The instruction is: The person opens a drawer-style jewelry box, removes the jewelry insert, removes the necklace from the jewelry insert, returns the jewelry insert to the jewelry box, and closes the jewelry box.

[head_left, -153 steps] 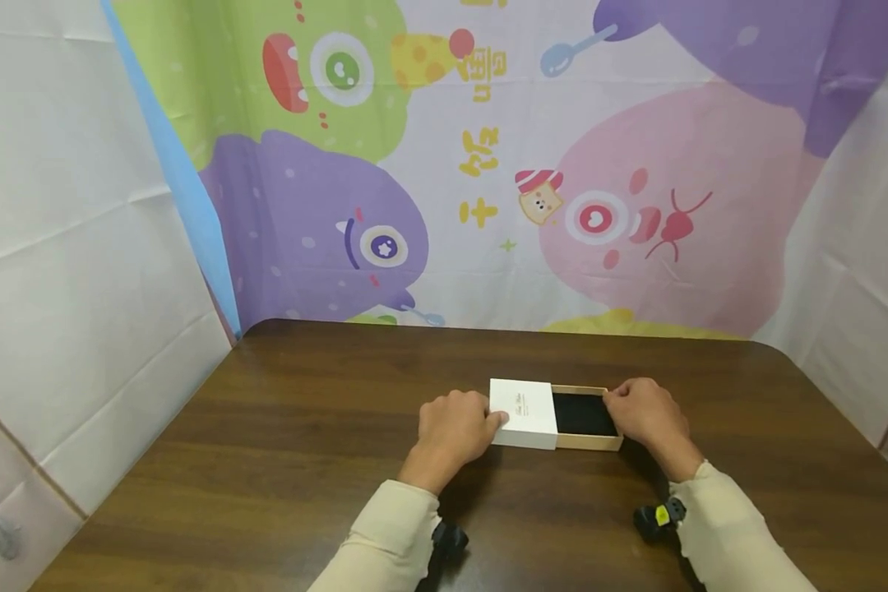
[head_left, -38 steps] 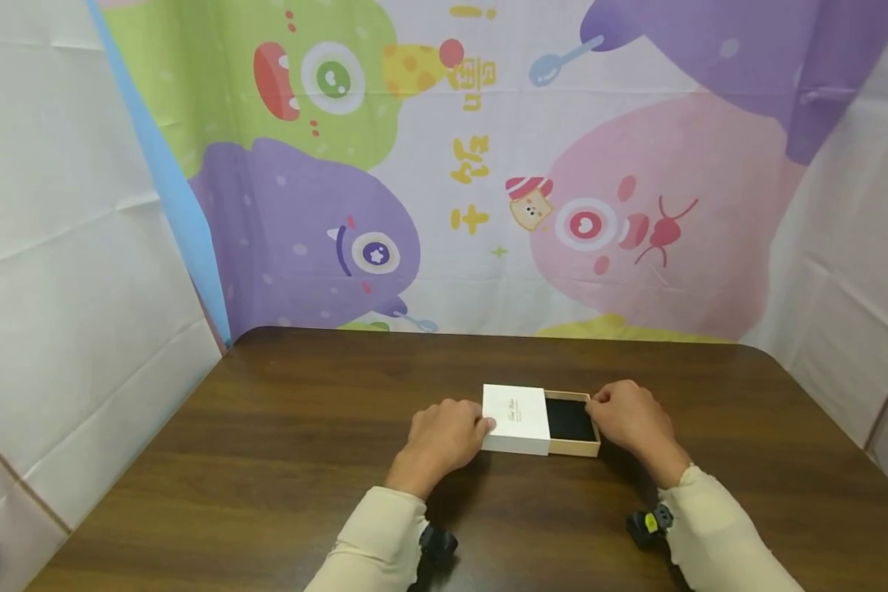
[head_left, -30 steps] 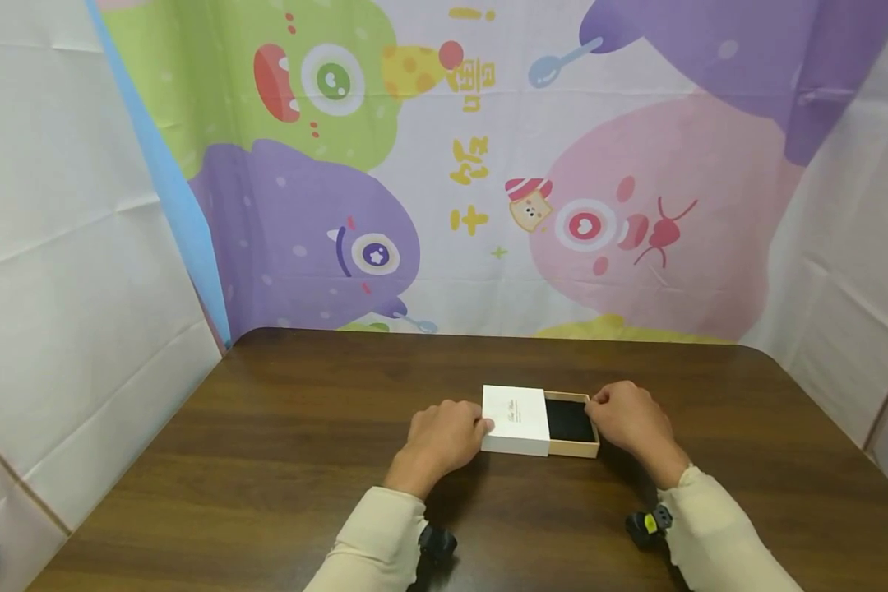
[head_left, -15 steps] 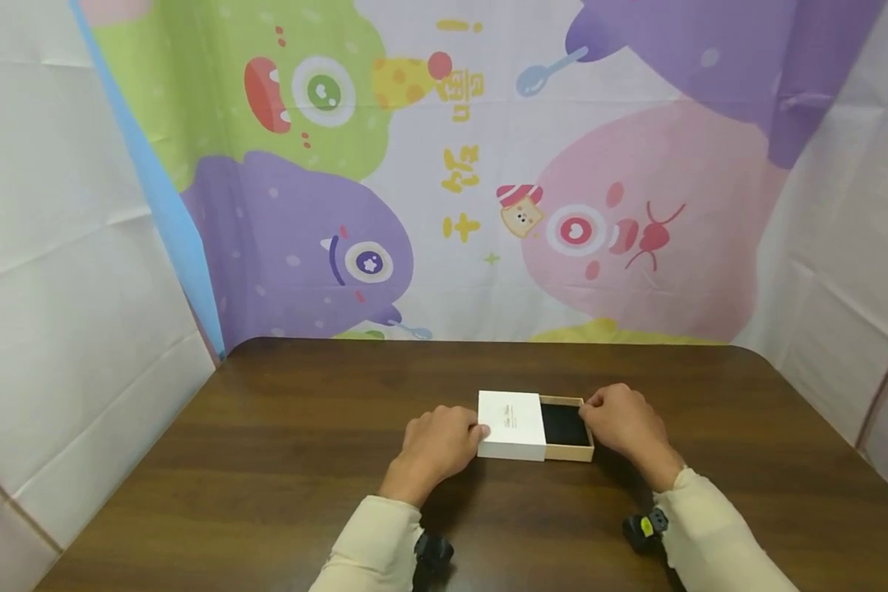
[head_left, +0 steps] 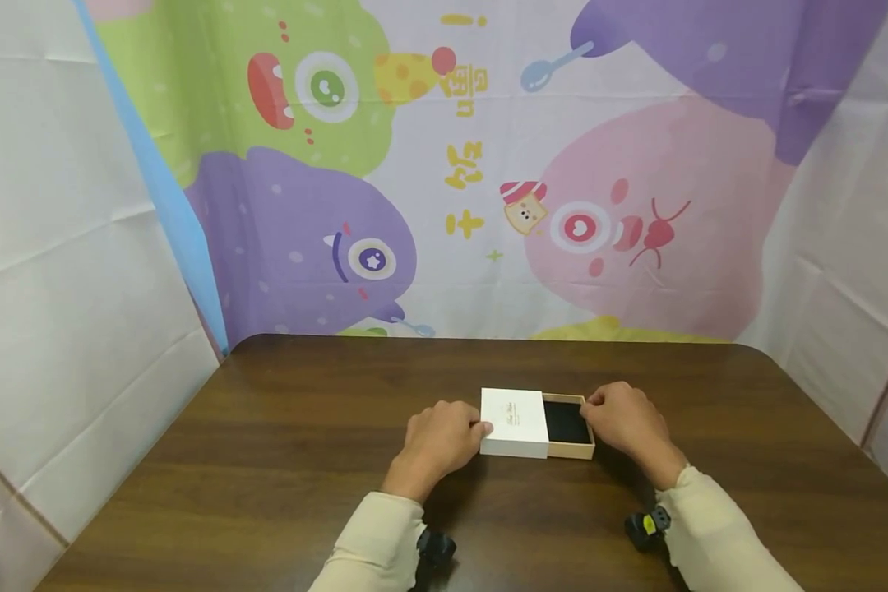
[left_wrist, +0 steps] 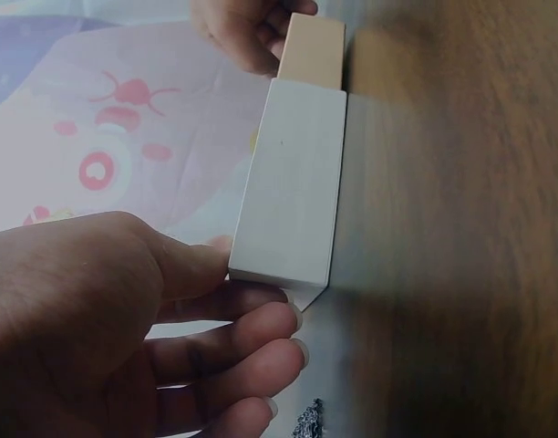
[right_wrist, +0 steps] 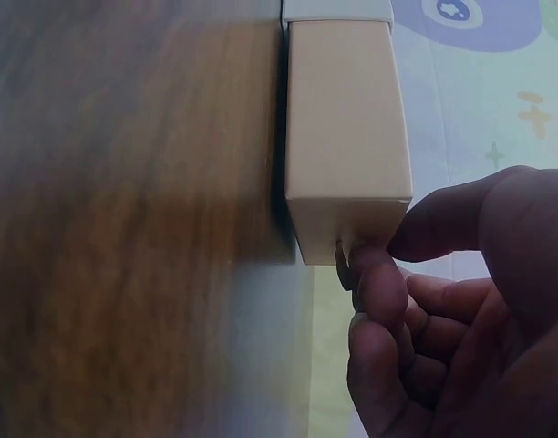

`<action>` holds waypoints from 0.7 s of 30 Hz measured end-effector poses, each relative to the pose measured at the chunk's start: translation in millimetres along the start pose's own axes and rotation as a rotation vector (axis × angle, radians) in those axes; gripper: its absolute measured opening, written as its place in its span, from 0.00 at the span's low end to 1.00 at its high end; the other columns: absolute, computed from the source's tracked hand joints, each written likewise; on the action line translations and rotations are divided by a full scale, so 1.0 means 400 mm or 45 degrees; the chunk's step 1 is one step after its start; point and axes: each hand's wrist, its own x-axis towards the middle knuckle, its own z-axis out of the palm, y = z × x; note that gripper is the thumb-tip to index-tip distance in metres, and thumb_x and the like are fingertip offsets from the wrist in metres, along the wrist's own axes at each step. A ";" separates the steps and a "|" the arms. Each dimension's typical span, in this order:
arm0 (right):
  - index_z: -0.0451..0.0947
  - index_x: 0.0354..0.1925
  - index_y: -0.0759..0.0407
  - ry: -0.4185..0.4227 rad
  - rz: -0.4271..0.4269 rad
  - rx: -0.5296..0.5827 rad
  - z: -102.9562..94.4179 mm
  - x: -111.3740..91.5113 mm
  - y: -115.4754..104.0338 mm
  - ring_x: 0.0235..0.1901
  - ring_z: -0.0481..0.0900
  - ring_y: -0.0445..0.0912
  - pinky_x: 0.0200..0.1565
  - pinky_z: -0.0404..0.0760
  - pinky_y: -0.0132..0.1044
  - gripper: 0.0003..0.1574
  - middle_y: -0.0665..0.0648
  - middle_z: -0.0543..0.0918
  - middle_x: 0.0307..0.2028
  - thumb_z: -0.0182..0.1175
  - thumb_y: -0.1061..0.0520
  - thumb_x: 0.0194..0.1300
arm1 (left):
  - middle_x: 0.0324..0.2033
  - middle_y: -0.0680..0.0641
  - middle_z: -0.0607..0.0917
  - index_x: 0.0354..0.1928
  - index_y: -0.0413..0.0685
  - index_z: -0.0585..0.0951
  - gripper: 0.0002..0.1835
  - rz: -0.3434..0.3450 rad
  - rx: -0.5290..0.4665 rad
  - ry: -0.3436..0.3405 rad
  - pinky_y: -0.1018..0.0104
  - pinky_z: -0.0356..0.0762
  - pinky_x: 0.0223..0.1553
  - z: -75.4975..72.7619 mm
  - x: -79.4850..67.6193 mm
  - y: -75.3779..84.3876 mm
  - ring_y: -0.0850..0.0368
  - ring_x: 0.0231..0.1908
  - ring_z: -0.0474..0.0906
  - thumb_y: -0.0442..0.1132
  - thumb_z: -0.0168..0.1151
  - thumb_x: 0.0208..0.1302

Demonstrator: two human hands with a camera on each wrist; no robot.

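Observation:
A drawer-style box lies flat on the table. Its white sleeve bears small gold lettering, and a tan drawer with a black insert sticks partway out of the right end. At the sleeve's left end my left hand grips it, thumb on the top edge; the left wrist view shows the other fingers at the end face. My right hand pinches the drawer's outer end wall, thumb over the upper edge. Whatever lies beneath the black insert is hidden.
The brown wooden table extends around the box. Behind it hangs a cartoon-printed cloth, with pale cloth walls on both sides. A small black camera sits at the right wrist, with another black device at the left.
Compared with about five seconds ago, the drawer sits further inside the sleeve, and my right hand has come left with it. Over the last second hardly anything moves except the head view, slightly.

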 end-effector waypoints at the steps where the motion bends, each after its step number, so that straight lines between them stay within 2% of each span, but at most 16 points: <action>1: 0.86 0.39 0.59 -0.005 -0.002 0.002 0.001 0.000 0.000 0.27 0.74 0.48 0.28 0.71 0.43 0.14 0.54 0.83 0.34 0.59 0.52 0.68 | 0.28 0.57 0.84 0.36 0.59 0.89 0.12 -0.002 0.001 -0.002 0.55 0.70 0.30 0.000 0.000 0.001 0.56 0.27 0.75 0.55 0.62 0.69; 9: 0.84 0.35 0.58 -0.008 -0.020 0.016 -0.004 0.001 0.000 0.25 0.73 0.48 0.26 0.69 0.42 0.13 0.54 0.80 0.29 0.58 0.53 0.69 | 0.28 0.56 0.84 0.36 0.57 0.89 0.14 -0.011 -0.011 -0.003 0.55 0.70 0.31 0.001 0.006 0.006 0.57 0.26 0.75 0.55 0.61 0.69; 16: 0.86 0.43 0.61 -0.006 -0.040 -0.002 -0.002 0.004 -0.004 0.31 0.77 0.50 0.32 0.76 0.47 0.16 0.58 0.85 0.39 0.59 0.52 0.68 | 0.29 0.56 0.84 0.38 0.57 0.89 0.14 -0.022 0.001 -0.006 0.55 0.71 0.31 0.000 0.006 0.005 0.56 0.27 0.75 0.55 0.62 0.69; 21: 0.86 0.44 0.62 -0.009 -0.071 -0.005 0.006 0.007 -0.006 0.33 0.79 0.51 0.36 0.77 0.49 0.16 0.60 0.86 0.40 0.59 0.53 0.67 | 0.28 0.56 0.84 0.39 0.57 0.89 0.14 -0.026 0.002 -0.016 0.55 0.71 0.32 0.000 0.002 0.001 0.56 0.27 0.75 0.55 0.61 0.69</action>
